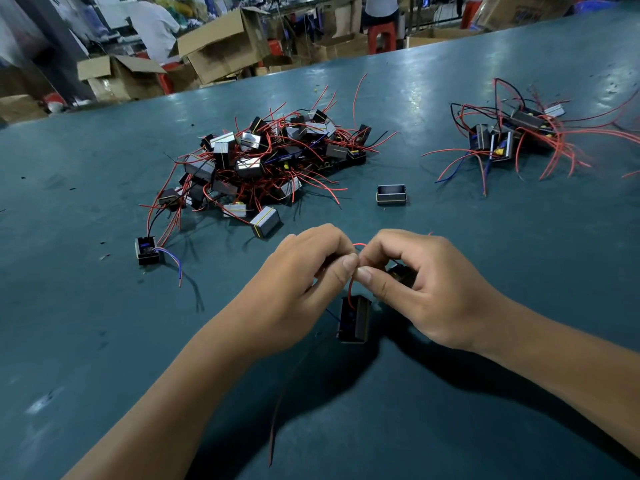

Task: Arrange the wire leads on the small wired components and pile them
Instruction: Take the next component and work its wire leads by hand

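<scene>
My left hand [304, 271] and my right hand [415, 282] meet over the green table, thumbs and forefingers pinching a thin red wire lead [350, 289] between them. That lead runs down to a small black component [354, 318] hanging just below my fingers. A second dark component [401, 273] peeks from under my right palm. A long dark red lead [277, 410] trails from the hands toward me. A big tangled heap of components with red wires [263, 161] lies ahead at centre-left. A smaller pile [519, 133] sits at the far right.
One stray component with blue and red leads [149, 251] lies left of my hands. A lone wireless block [391, 194] sits between the two piles. Open cardboard boxes [221, 43] and seated people are beyond the table's far edge [381, 55].
</scene>
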`<action>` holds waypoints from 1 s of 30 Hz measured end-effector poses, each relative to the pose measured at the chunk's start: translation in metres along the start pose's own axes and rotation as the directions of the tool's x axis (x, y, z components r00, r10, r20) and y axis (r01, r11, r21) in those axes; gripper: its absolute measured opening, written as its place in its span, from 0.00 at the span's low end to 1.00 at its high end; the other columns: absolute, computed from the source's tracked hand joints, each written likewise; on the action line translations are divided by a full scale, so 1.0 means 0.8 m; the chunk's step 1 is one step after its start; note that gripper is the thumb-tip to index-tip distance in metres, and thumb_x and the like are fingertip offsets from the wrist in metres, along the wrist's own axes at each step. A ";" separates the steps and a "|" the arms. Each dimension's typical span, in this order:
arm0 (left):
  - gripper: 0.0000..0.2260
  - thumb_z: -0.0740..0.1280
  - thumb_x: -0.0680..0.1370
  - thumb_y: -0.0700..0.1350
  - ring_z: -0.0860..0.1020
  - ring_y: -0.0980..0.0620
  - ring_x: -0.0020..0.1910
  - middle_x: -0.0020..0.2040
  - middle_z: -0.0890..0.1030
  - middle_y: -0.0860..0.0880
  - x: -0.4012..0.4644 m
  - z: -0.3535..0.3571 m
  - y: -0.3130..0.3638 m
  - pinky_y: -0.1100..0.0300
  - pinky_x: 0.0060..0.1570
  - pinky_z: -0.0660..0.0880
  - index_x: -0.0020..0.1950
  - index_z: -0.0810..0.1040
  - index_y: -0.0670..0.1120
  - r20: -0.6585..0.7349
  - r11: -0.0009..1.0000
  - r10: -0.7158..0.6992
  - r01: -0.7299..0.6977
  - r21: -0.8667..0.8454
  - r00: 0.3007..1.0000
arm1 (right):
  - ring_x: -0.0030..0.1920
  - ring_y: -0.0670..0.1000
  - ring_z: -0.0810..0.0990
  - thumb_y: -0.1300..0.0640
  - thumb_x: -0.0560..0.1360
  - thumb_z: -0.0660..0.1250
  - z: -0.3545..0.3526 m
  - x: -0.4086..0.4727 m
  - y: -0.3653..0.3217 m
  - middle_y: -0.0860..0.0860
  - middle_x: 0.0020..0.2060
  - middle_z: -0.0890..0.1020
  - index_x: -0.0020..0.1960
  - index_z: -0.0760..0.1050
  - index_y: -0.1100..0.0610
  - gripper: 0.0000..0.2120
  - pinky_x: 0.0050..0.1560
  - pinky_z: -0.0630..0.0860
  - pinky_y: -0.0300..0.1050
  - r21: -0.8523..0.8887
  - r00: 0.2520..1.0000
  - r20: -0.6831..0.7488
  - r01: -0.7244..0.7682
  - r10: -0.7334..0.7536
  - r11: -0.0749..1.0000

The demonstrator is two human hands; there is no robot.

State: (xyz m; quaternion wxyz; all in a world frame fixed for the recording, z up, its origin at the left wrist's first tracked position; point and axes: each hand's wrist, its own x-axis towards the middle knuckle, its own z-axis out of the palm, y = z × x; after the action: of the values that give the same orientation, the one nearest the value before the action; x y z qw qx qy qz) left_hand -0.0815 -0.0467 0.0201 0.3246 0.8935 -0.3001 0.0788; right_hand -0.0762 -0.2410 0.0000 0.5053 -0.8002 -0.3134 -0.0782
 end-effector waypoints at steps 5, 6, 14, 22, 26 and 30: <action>0.11 0.59 0.82 0.50 0.66 0.58 0.33 0.33 0.68 0.58 0.001 0.000 0.003 0.64 0.35 0.64 0.45 0.74 0.45 0.074 0.972 -0.126 0.138 -0.189 0.989 | 0.42 0.44 0.79 0.53 0.76 0.68 0.002 0.000 0.001 0.41 0.37 0.79 0.42 0.75 0.48 0.04 0.42 0.75 0.42 -0.040 0.999 -0.033 0.003 -0.005 0.999; 0.11 0.58 0.82 0.49 0.65 0.58 0.33 0.33 0.68 0.58 0.001 0.001 0.003 0.63 0.35 0.64 0.45 0.74 0.44 0.080 0.967 -0.139 0.152 -0.203 0.987 | 0.41 0.43 0.78 0.54 0.76 0.68 0.003 0.000 0.001 0.41 0.37 0.79 0.42 0.76 0.49 0.04 0.41 0.74 0.38 -0.048 0.999 -0.039 0.008 -0.010 0.999; 0.11 0.59 0.81 0.46 0.64 0.58 0.32 0.31 0.67 0.58 0.004 0.018 0.009 0.61 0.32 0.64 0.40 0.70 0.44 0.014 0.924 -0.303 0.297 -0.242 0.953 | 0.37 0.48 0.74 0.56 0.75 0.66 0.011 -0.003 -0.002 0.45 0.35 0.77 0.41 0.76 0.56 0.05 0.40 0.66 0.37 -0.238 0.996 -0.082 0.026 -0.047 0.971; 0.09 0.60 0.76 0.51 0.63 0.59 0.28 0.27 0.68 0.60 0.008 0.019 0.006 0.65 0.29 0.62 0.37 0.73 0.49 -0.004 0.867 -0.385 0.360 -0.344 0.923 | 0.38 0.48 0.76 0.56 0.74 0.67 0.015 -0.003 -0.003 0.44 0.35 0.78 0.42 0.78 0.56 0.05 0.42 0.71 0.41 -0.207 0.988 -0.153 -0.021 -0.011 0.978; 0.06 0.64 0.76 0.49 0.65 0.57 0.30 0.31 0.71 0.57 0.007 0.012 0.002 0.63 0.31 0.63 0.41 0.78 0.50 0.028 0.871 -0.342 0.328 -0.366 0.939 | 0.39 0.45 0.78 0.62 0.74 0.71 0.011 -0.003 0.001 0.46 0.35 0.81 0.41 0.79 0.56 0.04 0.39 0.70 0.32 -0.130 0.976 -0.214 -0.073 0.044 0.989; 0.04 0.73 0.77 0.46 0.66 0.58 0.29 0.35 0.76 0.59 0.002 0.012 0.000 0.65 0.30 0.64 0.45 0.78 0.50 0.030 0.923 -0.293 0.291 -0.251 0.956 | 0.37 0.41 0.78 0.62 0.74 0.72 0.008 -0.003 0.004 0.43 0.33 0.81 0.40 0.79 0.54 0.06 0.37 0.69 0.29 -0.104 0.964 -0.250 -0.122 0.093 0.987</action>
State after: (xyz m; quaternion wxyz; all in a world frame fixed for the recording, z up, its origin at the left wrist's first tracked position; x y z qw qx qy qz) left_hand -0.0806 -0.0532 0.0131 0.4452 0.8791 -0.1702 -0.0057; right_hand -0.0770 -0.2376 -0.0062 0.4950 -0.8290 -0.1997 -0.1671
